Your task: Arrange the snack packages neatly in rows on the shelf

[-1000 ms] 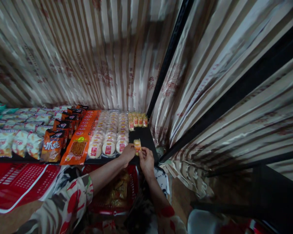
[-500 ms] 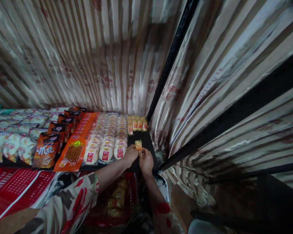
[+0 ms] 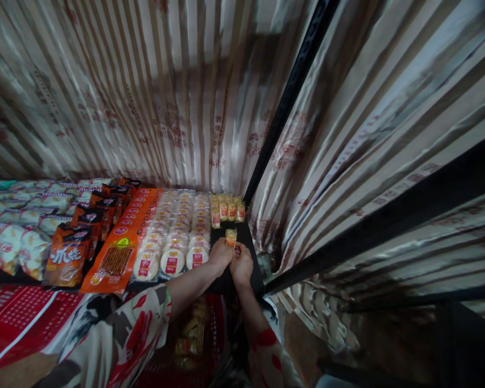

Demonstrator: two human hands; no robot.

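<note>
My left hand (image 3: 219,255) and my right hand (image 3: 241,264) meet over the right end of a dark shelf (image 3: 242,233). Together they pinch a small yellow snack packet (image 3: 230,236), held upright just above the shelf. Behind it stands a short row of the same yellow packets (image 3: 227,208) against the striped curtain. Left of my hands lie rows of round white cakes in clear wrap (image 3: 173,231).
Further left on the shelf are long orange snack packs (image 3: 123,242), dark orange bags (image 3: 67,258) and pale bags (image 3: 20,242). A red basket (image 3: 189,334) with packets sits below my arms. A black post (image 3: 291,102) and striped curtains close in the right side.
Both hands have carried the yellow packet a little farther back on the shelf, toward the row of matching packets. The view has tilted slightly.
</note>
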